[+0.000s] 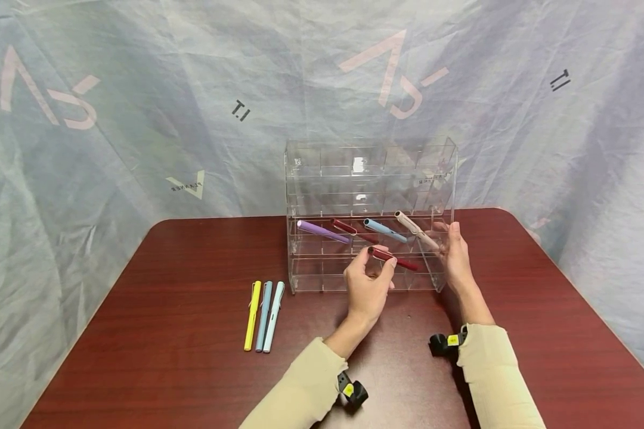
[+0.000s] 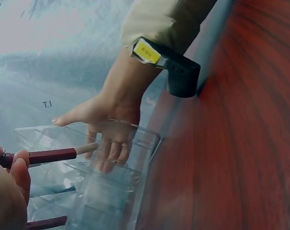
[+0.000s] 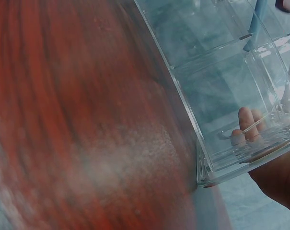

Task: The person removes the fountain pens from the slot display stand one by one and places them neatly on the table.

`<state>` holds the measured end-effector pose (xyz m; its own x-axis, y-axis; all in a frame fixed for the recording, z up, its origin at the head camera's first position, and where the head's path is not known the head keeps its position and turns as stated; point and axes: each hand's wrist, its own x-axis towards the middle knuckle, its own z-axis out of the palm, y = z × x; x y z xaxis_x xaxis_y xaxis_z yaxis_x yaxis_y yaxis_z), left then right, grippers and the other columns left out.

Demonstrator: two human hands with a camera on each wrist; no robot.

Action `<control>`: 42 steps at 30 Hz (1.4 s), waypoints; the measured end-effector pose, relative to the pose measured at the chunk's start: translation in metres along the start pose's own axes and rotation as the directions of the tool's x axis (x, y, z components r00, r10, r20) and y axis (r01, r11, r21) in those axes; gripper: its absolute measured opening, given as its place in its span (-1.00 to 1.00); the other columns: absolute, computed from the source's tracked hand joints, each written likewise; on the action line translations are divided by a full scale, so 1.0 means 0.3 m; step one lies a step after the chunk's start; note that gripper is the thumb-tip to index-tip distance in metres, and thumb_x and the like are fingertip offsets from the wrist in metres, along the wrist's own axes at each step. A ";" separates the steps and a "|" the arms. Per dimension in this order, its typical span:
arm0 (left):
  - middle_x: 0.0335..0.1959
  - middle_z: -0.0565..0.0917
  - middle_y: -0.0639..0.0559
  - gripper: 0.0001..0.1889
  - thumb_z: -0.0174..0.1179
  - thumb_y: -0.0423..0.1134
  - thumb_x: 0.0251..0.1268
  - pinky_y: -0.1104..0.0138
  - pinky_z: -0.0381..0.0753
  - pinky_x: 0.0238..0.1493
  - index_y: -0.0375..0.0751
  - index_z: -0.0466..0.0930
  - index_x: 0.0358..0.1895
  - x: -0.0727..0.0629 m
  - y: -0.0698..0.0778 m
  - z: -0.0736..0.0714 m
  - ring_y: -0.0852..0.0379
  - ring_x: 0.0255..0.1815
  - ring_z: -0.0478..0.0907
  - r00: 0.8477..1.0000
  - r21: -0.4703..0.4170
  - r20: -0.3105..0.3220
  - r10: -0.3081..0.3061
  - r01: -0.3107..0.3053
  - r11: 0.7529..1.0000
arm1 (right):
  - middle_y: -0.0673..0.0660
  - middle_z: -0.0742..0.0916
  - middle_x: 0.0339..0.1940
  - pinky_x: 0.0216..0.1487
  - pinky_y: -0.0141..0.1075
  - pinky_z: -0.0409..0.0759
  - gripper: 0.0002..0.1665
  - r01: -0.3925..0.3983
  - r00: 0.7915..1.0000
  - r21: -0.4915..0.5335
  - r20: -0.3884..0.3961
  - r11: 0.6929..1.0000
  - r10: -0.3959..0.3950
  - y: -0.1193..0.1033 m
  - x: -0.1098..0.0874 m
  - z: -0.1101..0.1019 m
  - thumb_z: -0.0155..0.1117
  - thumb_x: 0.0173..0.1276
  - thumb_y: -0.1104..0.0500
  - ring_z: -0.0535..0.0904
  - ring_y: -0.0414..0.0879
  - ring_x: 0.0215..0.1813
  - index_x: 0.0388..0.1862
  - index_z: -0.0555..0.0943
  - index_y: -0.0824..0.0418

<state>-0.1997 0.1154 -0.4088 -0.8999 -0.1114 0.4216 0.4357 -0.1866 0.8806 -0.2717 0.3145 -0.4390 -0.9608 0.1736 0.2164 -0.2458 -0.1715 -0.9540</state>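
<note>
My left hand (image 1: 367,289) pinches a dark red pen (image 1: 402,262) between thumb and fingers, in front of a clear acrylic pen rack (image 1: 322,283). In the left wrist view, the same dark red pen (image 2: 51,156) lies across the fingers. At the rack's right side, my right hand (image 1: 456,253) grips the edge; its fingers (image 3: 248,124) show through the plastic in the right wrist view. Tilted in a middle tier of the rack are a purple pen (image 1: 322,231), another dark red pen (image 1: 346,227), a blue pen (image 1: 384,229) and a pale pink pen (image 1: 415,229).
Left of the rack, a yellow pen (image 1: 253,316), a grey-blue pen (image 1: 264,316) and a pale blue pen (image 1: 274,316) lie side by side on the reddish-brown table (image 1: 166,357). A printed cloth (image 1: 193,107) hangs behind the table.
</note>
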 end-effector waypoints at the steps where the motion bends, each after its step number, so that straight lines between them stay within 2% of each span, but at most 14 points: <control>1: -0.35 0.69 -0.39 -0.83 0.28 -0.47 0.22 0.57 0.46 -0.71 -0.40 0.63 -0.13 0.001 0.006 -0.007 0.05 -0.79 0.48 1.000 -0.004 0.002 0.005 -0.005 1.000 | -0.18 0.73 -0.22 -0.17 -0.49 0.53 -0.41 0.001 1.000 0.001 0.001 1.000 -0.001 0.001 0.000 0.000 -0.24 0.56 -0.36 0.63 -0.38 -0.18 0.06 0.52 0.02; 8: -0.36 0.67 -0.46 -0.81 0.27 -0.46 0.24 0.48 0.51 -0.74 -0.49 0.59 -0.11 0.011 0.038 -0.064 0.29 -0.76 0.44 0.999 -0.036 -0.006 0.051 -0.052 0.998 | -0.19 0.74 -0.23 -0.21 -0.49 0.49 -0.41 0.002 1.000 -0.006 -0.009 1.000 -0.002 0.006 0.005 -0.001 -0.24 0.56 -0.36 0.61 -0.39 -0.20 0.06 0.53 0.01; 14: -0.34 0.67 -0.47 -0.80 0.27 -0.47 0.24 0.50 0.48 -0.74 -0.51 0.59 -0.10 0.022 0.060 -0.118 0.31 -0.76 0.44 0.998 -0.039 -0.030 0.050 -0.051 0.998 | -0.21 0.73 -0.21 -0.20 -0.48 0.46 -0.37 -0.016 1.000 -0.038 -0.013 0.999 0.015 0.003 0.003 -0.002 -0.29 0.56 -0.36 0.61 -0.41 -0.19 0.12 0.47 0.06; 20: -0.42 0.60 -0.53 -0.79 0.26 -0.48 0.25 0.55 0.44 -0.75 -0.52 0.57 -0.09 0.030 0.087 -0.168 0.38 -0.76 0.43 0.997 -0.045 -0.048 0.062 -0.065 0.997 | -0.21 0.73 -0.21 -0.16 -0.48 0.48 -0.40 -0.019 1.000 -0.021 -0.010 1.000 0.018 0.002 0.001 0.000 -0.28 0.58 -0.34 0.62 -0.39 -0.18 0.11 0.48 0.05; 24: -0.46 0.59 -0.53 -0.79 0.26 -0.49 0.25 0.55 0.43 -0.76 -0.56 0.56 -0.09 0.038 0.103 -0.202 0.35 -0.76 0.44 0.995 -0.031 -0.064 0.078 -0.080 0.996 | -0.20 0.73 -0.22 -0.14 -0.48 0.49 -0.42 -0.013 1.000 -0.007 -0.003 1.000 0.013 0.005 0.001 -0.001 -0.27 0.57 -0.35 0.62 -0.39 -0.18 0.08 0.50 0.02; 27: -0.44 0.63 -0.43 -0.79 0.27 -0.50 0.24 0.52 0.43 -0.76 -0.55 0.57 -0.10 0.043 0.115 -0.228 0.33 -0.76 0.44 0.993 -0.013 -0.083 0.087 -0.089 0.996 | -0.20 0.74 -0.22 -0.15 -0.47 0.49 -0.42 -0.005 1.000 -0.010 -0.006 1.000 0.005 0.006 0.001 0.000 -0.25 0.56 -0.35 0.62 -0.39 -0.18 0.06 0.51 0.00; 33: -0.51 0.64 0.08 -0.79 0.27 -0.49 0.24 0.49 0.38 -0.82 -0.49 0.58 -0.09 0.050 0.122 -0.285 0.34 -0.77 0.45 0.988 0.016 -0.120 0.093 -0.092 0.996 | -0.20 0.74 -0.22 -0.16 -0.47 0.49 -0.44 -0.002 1.000 -0.013 -0.005 1.000 0.002 0.001 -0.001 -0.001 -0.27 0.57 -0.35 0.62 -0.39 -0.18 0.05 0.53 -0.03; 36: -0.53 0.63 0.23 -0.78 0.26 -0.50 0.24 0.50 0.39 -0.81 -0.52 0.56 -0.08 0.055 0.123 -0.315 0.34 -0.77 0.44 0.985 0.016 -0.135 0.112 -0.111 0.994 | -0.20 0.75 -0.23 -0.17 -0.47 0.50 -0.44 0.000 1.000 -0.004 -0.003 1.000 0.000 0.003 0.000 0.000 -0.26 0.57 -0.34 0.62 -0.39 -0.19 0.04 0.54 -0.04; 42: -0.43 0.67 0.32 -0.74 0.27 -0.53 0.21 0.55 0.39 -0.77 -0.58 0.53 -0.06 0.068 0.140 -0.376 0.37 -0.75 0.45 0.975 0.033 -0.174 0.136 -0.132 0.991 | -0.20 0.74 -0.22 -0.13 -0.46 0.50 -0.42 0.001 1.000 -0.004 0.009 1.000 -0.001 0.001 0.000 -0.002 -0.27 0.56 -0.36 0.64 -0.40 -0.18 0.06 0.52 -0.01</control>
<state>-0.1975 -0.0046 -0.3877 -0.8153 -0.3037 0.4930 0.5497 -0.1381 0.8239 -0.2716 0.3150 -0.4396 -0.9618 0.1645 0.2188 -0.2458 -0.1671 -0.9548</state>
